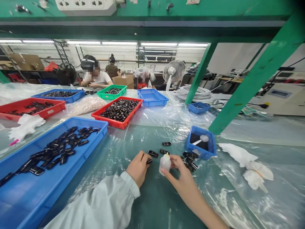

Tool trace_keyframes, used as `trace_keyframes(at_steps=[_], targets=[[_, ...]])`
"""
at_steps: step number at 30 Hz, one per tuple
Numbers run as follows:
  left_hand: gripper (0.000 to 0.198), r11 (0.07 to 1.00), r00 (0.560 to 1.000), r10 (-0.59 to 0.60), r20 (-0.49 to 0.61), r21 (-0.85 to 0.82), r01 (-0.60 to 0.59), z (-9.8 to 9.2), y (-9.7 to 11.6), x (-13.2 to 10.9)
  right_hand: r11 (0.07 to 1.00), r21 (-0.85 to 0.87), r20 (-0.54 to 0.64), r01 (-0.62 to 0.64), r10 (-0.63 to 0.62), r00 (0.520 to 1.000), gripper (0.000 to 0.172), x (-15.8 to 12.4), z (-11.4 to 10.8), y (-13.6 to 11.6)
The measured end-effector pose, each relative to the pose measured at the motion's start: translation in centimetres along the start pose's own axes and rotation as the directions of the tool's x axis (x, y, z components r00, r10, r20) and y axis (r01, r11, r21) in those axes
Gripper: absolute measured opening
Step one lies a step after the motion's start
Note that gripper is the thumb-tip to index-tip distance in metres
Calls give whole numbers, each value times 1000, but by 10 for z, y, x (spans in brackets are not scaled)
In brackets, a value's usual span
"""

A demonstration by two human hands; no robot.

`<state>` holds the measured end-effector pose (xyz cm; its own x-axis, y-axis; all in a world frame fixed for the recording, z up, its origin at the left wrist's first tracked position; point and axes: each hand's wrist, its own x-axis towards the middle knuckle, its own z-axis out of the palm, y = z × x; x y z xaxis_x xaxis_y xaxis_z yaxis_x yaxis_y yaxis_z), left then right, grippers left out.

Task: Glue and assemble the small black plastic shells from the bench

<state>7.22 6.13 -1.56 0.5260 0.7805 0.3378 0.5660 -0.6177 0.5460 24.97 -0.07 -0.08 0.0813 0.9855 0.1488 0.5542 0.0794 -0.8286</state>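
My right hand (178, 173) is closed around a small translucent squeeze bottle (165, 163) with a yellowish tip, which stands upright. To its left, my left hand (138, 167) pinches a small black plastic part (149, 161) at the table surface. Just beyond my hands lie a few more glossy black parts (153, 154), apart from one another. A small heap of black parts (190, 160) sits beside my right hand, against a small blue bin (212, 149). That bin holds dark material and a white spoon (201, 140).
On the left a large blue tray (78, 178) holds many black parts. Red trays (124, 124), a green tray (101, 94) and another blue tray (152, 102) stand farther back. A green post (250, 79) slants down at right near crumpled tissues (247, 162). A co-worker (100, 78) sits opposite.
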Motion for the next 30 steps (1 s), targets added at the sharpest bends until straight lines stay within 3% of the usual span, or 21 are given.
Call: trace_keyframes(at_steps=[5, 9, 15, 22, 30], targets=[[4, 976, 1000, -24, 11, -216, 26, -18, -9, -34, 1000, -13, 24, -22, 22, 999, 25, -1, -1, -5], [24, 946, 998, -53, 22, -318, 58, -24, -21, -45, 999, -17, 27, -35, 36, 999, 26, -1, -1, -4], [14, 970, 995, -87, -40, -233, 75, -27, -26, -41, 999, -30, 15, -30, 30, 999, 28, -1, -2, 0], [16, 981, 980, -137, -146, -160, 113, -30, -35, -35, 999, -44, 5, -24, 24, 1000, 32, 0, -1, 3], [8, 950, 956, -162, -245, -302, 84, -40, -22, -36, 998, -59, 17, -32, 33, 999, 34, -2, -3, 3]])
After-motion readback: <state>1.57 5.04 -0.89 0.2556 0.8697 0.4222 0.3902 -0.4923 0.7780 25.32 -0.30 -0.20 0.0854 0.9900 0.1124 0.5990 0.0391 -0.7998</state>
